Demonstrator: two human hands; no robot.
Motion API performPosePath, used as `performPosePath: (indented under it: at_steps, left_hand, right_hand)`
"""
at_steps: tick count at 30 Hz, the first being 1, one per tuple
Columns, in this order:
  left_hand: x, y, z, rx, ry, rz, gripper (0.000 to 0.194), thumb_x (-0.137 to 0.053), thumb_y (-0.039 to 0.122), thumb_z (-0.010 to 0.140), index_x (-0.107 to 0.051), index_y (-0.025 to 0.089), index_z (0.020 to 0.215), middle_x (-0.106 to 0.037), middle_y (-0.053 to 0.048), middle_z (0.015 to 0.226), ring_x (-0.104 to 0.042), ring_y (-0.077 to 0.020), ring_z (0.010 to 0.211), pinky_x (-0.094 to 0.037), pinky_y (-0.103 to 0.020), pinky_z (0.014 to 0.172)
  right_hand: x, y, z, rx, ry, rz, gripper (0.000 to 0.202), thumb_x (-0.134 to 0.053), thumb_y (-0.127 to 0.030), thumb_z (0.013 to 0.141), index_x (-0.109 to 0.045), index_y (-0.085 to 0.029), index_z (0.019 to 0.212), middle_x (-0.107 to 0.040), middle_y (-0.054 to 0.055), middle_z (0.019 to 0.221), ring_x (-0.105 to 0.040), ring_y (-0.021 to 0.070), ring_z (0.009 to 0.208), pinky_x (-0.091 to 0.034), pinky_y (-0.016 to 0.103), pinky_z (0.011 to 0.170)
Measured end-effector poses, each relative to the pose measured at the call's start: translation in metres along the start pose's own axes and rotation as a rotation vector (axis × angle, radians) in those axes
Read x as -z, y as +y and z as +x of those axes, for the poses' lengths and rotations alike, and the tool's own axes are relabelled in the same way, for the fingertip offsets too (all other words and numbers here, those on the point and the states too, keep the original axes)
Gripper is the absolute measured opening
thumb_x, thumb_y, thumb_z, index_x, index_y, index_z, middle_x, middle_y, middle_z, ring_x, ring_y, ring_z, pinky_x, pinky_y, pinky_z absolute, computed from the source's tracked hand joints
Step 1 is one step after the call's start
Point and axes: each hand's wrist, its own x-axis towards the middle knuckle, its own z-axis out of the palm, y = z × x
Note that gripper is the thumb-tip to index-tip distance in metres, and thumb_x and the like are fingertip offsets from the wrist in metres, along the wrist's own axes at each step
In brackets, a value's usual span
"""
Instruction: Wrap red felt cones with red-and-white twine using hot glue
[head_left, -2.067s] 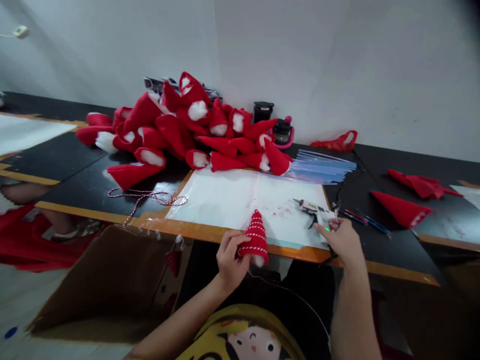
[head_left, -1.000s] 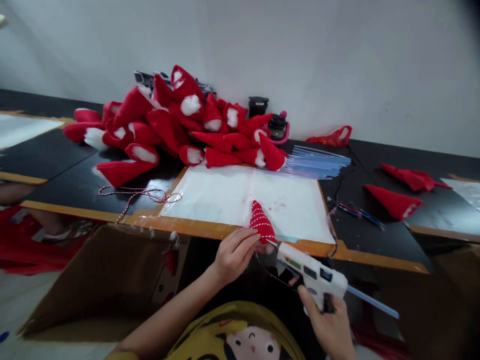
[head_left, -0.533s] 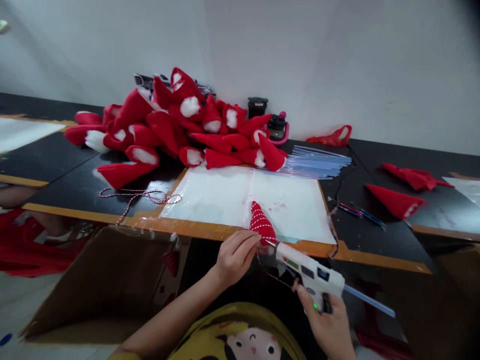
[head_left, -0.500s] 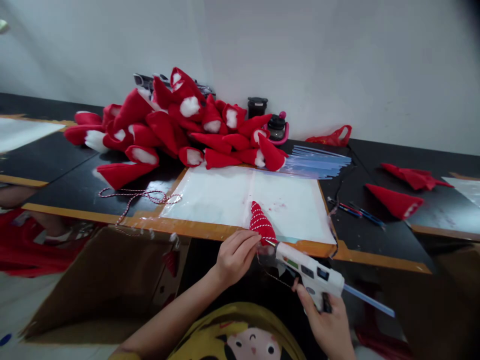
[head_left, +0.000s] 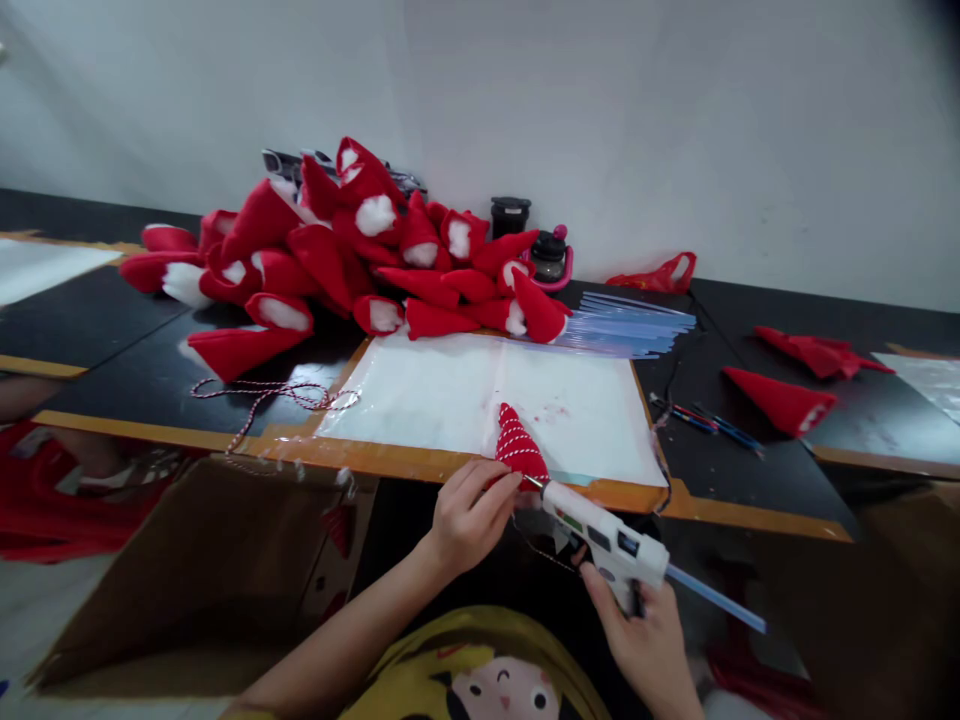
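Note:
My left hand (head_left: pixel 474 512) is closed at the lower left of a red felt cone (head_left: pixel 519 448), its fingertips pinching the cone's lower edge and the cord there. Red-and-white twisted cord circles the cone in several turns, and its loose end (head_left: pixel 541 552) hangs below. My right hand (head_left: pixel 637 630) is wrapped round the handle of a white glue gun (head_left: pixel 604 540). The metal nozzle touches or nearly touches the cone's base beside my left fingertips. A clear glue stick (head_left: pixel 718 598) sticks out of the gun's back end.
Stuffed red cones (head_left: pixel 322 260) are heaped at the back left. Glue sticks (head_left: pixel 630 325) lie right of them, near two dark jars. A white sheet (head_left: pixel 420 390) covers the table's middle. Loose cord (head_left: pixel 277 393), pens (head_left: pixel 705 418) and an open cardboard box (head_left: pixel 172 570) are also in view.
The glue gun and my right hand have shifted slightly left, with the nozzle now closer to my left fingertips. The whole view has moved slightly.

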Motion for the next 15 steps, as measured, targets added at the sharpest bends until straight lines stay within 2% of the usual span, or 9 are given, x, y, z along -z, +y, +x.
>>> performPosePath:
  at_steps: [4, 6, 9, 15]
  left_hand:
    - [-0.002, -0.001, -0.001, 0.015, 0.030, -0.023, 0.032, -0.064, 0.002, 0.079, -0.063, 0.014, 0.108, -0.069, -0.010, 0.096, -0.063, -0.0193, 0.091, -0.057, -0.034, 0.081]
    - [-0.003, -0.003, -0.003, -0.013, -0.002, -0.042, 0.033, -0.063, 0.001, 0.080, -0.062, 0.014, 0.111, -0.070, -0.012, 0.102, -0.063, -0.0203, 0.096, -0.056, -0.036, 0.086]
    - [-0.005, -0.006, -0.006, -0.047, -0.036, -0.049, 0.038, -0.061, 0.001, 0.080, -0.061, 0.015, 0.115, -0.068, -0.013, 0.112, -0.062, -0.0215, 0.104, -0.055, -0.038, 0.091]
    - [-0.008, -0.005, 0.005, -0.074, -0.005, -0.064, 0.040, -0.059, 0.001, 0.081, -0.061, 0.016, 0.118, -0.071, -0.011, 0.105, -0.063, -0.0209, 0.096, -0.055, -0.037, 0.083]
  right_hand:
    - [0.002, 0.006, -0.001, 0.046, 0.016, -0.043, 0.039, -0.063, -0.055, 0.082, -0.075, -0.018, 0.084, -0.076, 0.012, 0.083, -0.072, 0.0273, 0.080, -0.058, 0.036, 0.081]
    - [0.006, 0.014, -0.003, 0.082, 0.016, -0.059, 0.037, -0.059, -0.051, 0.086, -0.076, -0.017, 0.087, -0.076, 0.012, 0.085, -0.072, 0.0269, 0.081, -0.059, 0.036, 0.079]
    - [0.014, 0.029, -0.005, 0.128, 0.055, -0.091, 0.037, -0.062, -0.050, 0.085, -0.075, -0.015, 0.085, -0.076, 0.012, 0.081, -0.072, 0.0267, 0.077, -0.059, 0.036, 0.077]
    - [0.021, 0.035, -0.013, 0.067, 0.031, -0.017, 0.034, -0.065, -0.051, 0.082, -0.071, -0.019, 0.091, -0.075, 0.011, 0.084, -0.071, 0.0255, 0.078, -0.060, 0.033, 0.070]
